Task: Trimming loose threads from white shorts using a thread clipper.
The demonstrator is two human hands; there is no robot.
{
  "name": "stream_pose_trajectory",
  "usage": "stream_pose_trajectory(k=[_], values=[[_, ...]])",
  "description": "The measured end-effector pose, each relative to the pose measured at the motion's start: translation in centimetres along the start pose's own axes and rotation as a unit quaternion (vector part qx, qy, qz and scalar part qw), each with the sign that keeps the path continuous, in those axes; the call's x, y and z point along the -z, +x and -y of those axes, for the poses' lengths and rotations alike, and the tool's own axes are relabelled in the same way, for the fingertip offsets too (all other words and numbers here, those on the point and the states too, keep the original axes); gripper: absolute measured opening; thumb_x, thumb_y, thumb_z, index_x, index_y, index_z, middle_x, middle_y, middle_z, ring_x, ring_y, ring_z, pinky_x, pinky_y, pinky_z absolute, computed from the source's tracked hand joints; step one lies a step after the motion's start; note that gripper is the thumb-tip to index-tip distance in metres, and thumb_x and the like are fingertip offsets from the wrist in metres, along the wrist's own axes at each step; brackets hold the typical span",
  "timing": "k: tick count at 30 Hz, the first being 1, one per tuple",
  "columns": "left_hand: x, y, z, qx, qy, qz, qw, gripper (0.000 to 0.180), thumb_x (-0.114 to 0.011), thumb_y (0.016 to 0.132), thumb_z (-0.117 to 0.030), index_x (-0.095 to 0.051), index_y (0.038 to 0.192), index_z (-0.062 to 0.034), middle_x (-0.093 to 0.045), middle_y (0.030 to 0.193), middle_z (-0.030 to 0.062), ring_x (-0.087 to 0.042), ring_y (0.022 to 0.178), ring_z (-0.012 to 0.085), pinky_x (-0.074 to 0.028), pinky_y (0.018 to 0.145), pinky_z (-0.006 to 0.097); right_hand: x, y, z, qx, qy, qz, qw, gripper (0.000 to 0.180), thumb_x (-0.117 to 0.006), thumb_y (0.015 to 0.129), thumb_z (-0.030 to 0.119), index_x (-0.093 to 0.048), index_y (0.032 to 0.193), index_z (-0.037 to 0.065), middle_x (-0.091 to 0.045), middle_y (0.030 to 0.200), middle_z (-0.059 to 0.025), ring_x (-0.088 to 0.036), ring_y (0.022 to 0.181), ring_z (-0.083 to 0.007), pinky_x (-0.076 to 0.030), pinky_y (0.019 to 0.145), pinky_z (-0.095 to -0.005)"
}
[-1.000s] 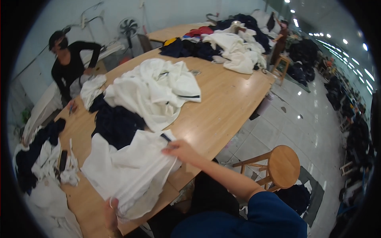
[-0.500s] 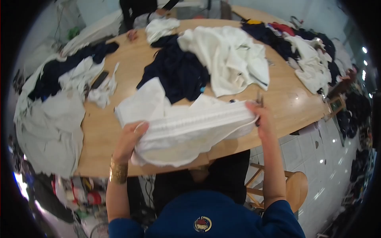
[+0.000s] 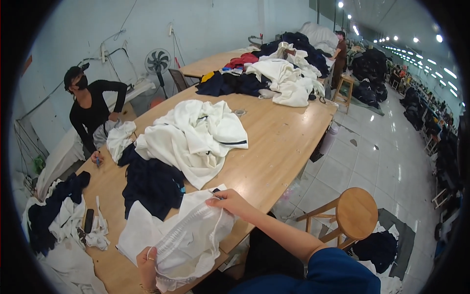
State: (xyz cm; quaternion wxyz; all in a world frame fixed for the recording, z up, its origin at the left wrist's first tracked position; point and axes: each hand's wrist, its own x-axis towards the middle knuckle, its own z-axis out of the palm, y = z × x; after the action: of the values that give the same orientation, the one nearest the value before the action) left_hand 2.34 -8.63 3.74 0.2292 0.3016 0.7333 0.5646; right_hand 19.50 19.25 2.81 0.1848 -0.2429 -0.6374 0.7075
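Head view. The person's left hand and right hand both grip a white fabric garment with a ribbed band, which lies stretched between them over the near edge of the long light-wood worktable. The left hand is closed, fingers curled over the lower end of the ribbed band; the right hand is closed in a pinch on the garment's upper edge, and a thin dark tool shows at its fingertips, too small to identify. Just beyond the garment lies a heap of dark navy cloth, and behind that a large pile of white garments with dark trim. To the left, near the table's edge, a small black oblong device rests among white and navy scraps. A co-worker in a black top and dark cap leans on the table's far left side. A round wooden stool stands on the tiled floor to the right, well apart from the hands.
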Motion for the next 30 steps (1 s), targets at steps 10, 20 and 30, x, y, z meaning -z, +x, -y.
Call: stream_pose_trajectory(k=[10,20,30], values=[[-0.2,-0.4,-0.1,-0.001,0.007,-0.003,1.0,0.027,-0.053,0.089,-0.016,-0.051,0.066,-0.0025,-0.038,0.062,-0.0092,-0.031,0.06,0.0029,-0.025,0.053,0.021,-0.4,-0.5,0.3,-0.019,-0.003,0.009,1.0,0.023,-0.064,0.082,0.027,-0.067,0.084,0.004,-0.043,0.055,0.0055,-0.034,0.045,-0.0039,-0.024,0.041,-0.0223],[-0.7,-1.8,0.2,0.019,0.031,-0.01,0.999,0.024,-0.054,0.088,-0.018,-0.057,0.076,0.0032,-0.046,0.063,-0.0048,-0.038,0.063,0.0047,-0.034,0.055,0.022,-1.2,-1.2,0.2,-0.036,-0.059,0.008,0.998,0.024,-0.065,0.081,0.028,-0.066,0.086,0.005,-0.046,0.058,0.0061,-0.038,0.049,-0.0034,-0.028,0.043,-0.0215],[-1.8,-2.7,3.0,0.072,-0.012,-0.022,0.997,0.024,-0.053,0.089,-0.02,-0.062,0.087,0.0026,-0.056,0.071,-0.0027,-0.045,0.067,0.005,-0.04,0.062,0.022,-1.1,-0.9,-3.3,-0.079,-0.008,0.022,0.997,0.022,-0.064,0.082,0.025,-0.066,0.086,0.003,-0.056,0.067,0.0044,-0.047,0.057,-0.0033,-0.033,0.049,-0.0204]])
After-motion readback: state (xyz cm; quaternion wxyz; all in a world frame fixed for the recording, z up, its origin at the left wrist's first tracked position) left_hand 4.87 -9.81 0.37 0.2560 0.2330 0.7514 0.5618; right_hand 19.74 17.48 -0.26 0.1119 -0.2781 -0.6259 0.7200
